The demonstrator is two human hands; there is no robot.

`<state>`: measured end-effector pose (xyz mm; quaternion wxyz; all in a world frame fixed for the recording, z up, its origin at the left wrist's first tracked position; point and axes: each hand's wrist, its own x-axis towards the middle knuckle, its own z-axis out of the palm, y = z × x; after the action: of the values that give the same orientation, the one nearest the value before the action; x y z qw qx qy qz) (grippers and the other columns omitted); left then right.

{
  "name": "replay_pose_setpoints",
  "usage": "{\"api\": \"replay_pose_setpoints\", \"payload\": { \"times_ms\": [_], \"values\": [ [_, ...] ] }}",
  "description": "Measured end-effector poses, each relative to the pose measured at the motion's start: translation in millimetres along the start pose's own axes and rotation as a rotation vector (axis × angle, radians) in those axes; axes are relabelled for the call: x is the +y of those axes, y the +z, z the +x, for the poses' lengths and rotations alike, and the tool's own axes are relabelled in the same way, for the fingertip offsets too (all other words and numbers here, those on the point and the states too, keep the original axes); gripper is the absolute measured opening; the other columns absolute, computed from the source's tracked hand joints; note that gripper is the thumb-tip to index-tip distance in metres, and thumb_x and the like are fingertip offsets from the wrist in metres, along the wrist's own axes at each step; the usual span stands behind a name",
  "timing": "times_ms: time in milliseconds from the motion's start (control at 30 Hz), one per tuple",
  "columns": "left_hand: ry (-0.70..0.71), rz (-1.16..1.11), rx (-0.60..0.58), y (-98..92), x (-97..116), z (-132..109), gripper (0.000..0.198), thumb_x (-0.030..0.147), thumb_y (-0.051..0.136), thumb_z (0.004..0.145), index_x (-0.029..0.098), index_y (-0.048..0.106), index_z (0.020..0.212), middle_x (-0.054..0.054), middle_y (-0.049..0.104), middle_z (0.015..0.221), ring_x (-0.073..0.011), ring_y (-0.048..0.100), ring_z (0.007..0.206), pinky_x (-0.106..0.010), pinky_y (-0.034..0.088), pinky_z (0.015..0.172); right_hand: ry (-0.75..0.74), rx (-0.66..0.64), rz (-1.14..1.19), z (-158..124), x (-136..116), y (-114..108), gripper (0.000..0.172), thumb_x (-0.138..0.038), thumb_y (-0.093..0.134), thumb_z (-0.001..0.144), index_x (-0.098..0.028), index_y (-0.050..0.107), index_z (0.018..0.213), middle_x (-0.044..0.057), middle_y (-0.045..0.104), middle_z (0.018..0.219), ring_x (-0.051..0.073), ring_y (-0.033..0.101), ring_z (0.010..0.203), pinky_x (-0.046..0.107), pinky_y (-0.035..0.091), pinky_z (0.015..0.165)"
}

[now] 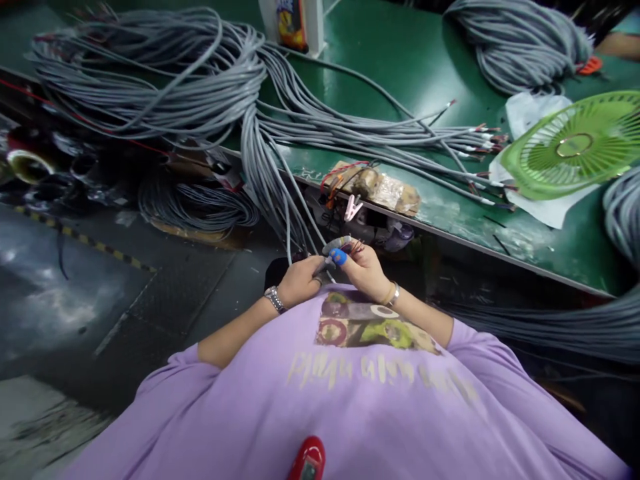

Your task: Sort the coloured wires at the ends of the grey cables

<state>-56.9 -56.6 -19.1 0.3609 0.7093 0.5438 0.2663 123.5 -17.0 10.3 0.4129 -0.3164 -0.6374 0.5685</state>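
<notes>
In front of my body, both hands meet at the end of a grey cable (323, 267). My left hand (299, 281), with a metal watch at the wrist, is closed around the cable. My right hand (367, 272) is closed in a pinch at the cable's end, where thin dark-red wires (358, 246) stick out beside the fingers. Its thumb wears a blue cover (339, 257), and a grey wrapping shows at a fingertip. The exact contact between fingers and wires is partly hidden. Several more grey cables (280, 193) hang from the bench edge just beyond my hands.
A large coil of grey cable (150, 87) lies on the green bench (370, 87), its stripped ends fanned to the right. A wooden block with wires (375, 187) and a pink clip (353, 208) sit at the edge. A green fan (575, 143) and another cable bundle (525, 43) stand right.
</notes>
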Motion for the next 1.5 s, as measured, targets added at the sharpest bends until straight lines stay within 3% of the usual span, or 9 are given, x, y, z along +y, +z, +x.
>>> {"api": "replay_pose_setpoints", "payload": {
  "times_ms": [167,300,433,533,733,900,1033,1233,1500],
  "values": [
    [-0.106,-0.437,-0.083,-11.8,25.7,13.4,0.021,0.025,0.070,0.072,0.017,0.066,0.091,0.001,0.065,0.069,-0.0128,0.059,0.056,-0.024,0.048,0.054,-0.014,-0.009,-0.105,4.9,0.4,-1.2,0.041,-0.057,0.057,0.088,-0.017,0.063,0.086,0.003,0.064,0.079,0.015,0.059,0.075,0.030,0.050,0.075],
    [-0.260,-0.507,-0.100,-14.7,33.0,29.1,0.017,0.027,0.075,0.069,0.016,0.062,0.073,0.007,0.050,0.043,-0.0059,0.039,0.032,-0.018,0.029,0.034,-0.024,0.070,-0.100,2.9,5.8,-5.1,0.056,-0.069,0.048,0.087,-0.017,0.061,0.105,0.002,0.058,0.074,0.014,0.055,0.069,0.029,0.048,0.070],
    [-0.376,-0.684,0.165,-5.2,21.1,39.9,0.036,0.048,0.064,0.080,0.017,0.056,0.062,0.005,0.045,0.036,-0.0064,0.035,0.027,-0.018,0.022,0.030,0.100,0.126,0.005,-6.4,17.9,-15.1,0.061,-0.071,0.033,0.091,-0.017,0.060,0.102,0.000,0.049,0.070,0.012,0.046,0.061,0.027,0.045,0.062],
    [-0.351,-0.903,0.337,5.8,11.1,45.5,0.034,0.049,0.067,0.076,0.016,0.065,0.083,-0.003,0.068,0.064,-0.0126,0.063,0.052,-0.020,0.046,0.046,0.087,0.107,-0.050,-12.6,21.3,-20.9,0.059,-0.067,0.032,0.094,-0.016,0.061,0.098,0.004,0.056,0.081,0.014,0.054,0.072,0.030,0.048,0.072],
    [-0.115,-0.761,0.022,20.1,18.8,44.5,0.029,0.040,0.077,0.072,0.015,0.070,0.085,-0.006,0.075,0.089,-0.0233,0.068,0.092,-0.031,0.055,0.079,-0.241,0.113,-0.535,-12.5,10.5,-24.8,0.063,-0.065,0.028,0.095,-0.016,0.065,0.107,0.014,0.062,0.111,0.025,0.054,0.105,0.044,0.042,0.098],
    [-0.088,-0.715,-0.268,17.5,33.3,36.7,0.036,0.051,0.065,0.083,0.015,0.064,0.081,-0.006,0.072,0.078,-0.0169,0.068,0.067,-0.026,0.055,0.060,0.036,0.012,-0.208,-6.2,16.3,-25.6,0.066,-0.066,0.026,0.095,-0.014,0.065,0.104,0.009,0.065,0.085,0.020,0.063,0.083,0.037,0.052,0.081],
    [-0.239,-0.689,-0.183,17.9,33.9,33.8,0.042,0.058,0.063,0.083,0.017,0.054,0.078,0.001,0.063,0.055,-0.0103,0.057,0.040,-0.018,0.039,0.036,0.266,-0.242,0.154,0.1,26.3,-24.5,0.072,-0.073,0.025,0.092,-0.013,0.065,0.085,0.002,0.057,0.056,0.015,0.059,0.058,0.030,0.052,0.063],
    [-0.323,-0.777,0.049,19.3,27.5,30.7,0.038,0.053,0.067,0.081,0.017,0.055,0.090,0.003,0.064,0.058,-0.0113,0.060,0.041,-0.018,0.045,0.038,0.275,0.138,0.164,4.7,30.9,-25.1,0.052,-0.062,0.068,0.075,-0.017,0.064,0.099,0.005,0.068,0.095,0.013,0.060,0.079,0.023,0.048,0.065],
    [-0.362,-0.840,-0.038,12.9,18.7,28.1,0.039,0.048,0.072,0.077,0.017,0.053,0.093,-0.001,0.069,0.067,-0.0157,0.067,0.049,-0.021,0.047,0.039,0.274,0.153,0.218,16.5,24.1,-24.7,0.040,-0.045,0.083,0.060,-0.016,0.059,0.073,-0.002,0.061,0.069,0.011,0.054,0.066,0.027,0.048,0.068]
  ]
}}
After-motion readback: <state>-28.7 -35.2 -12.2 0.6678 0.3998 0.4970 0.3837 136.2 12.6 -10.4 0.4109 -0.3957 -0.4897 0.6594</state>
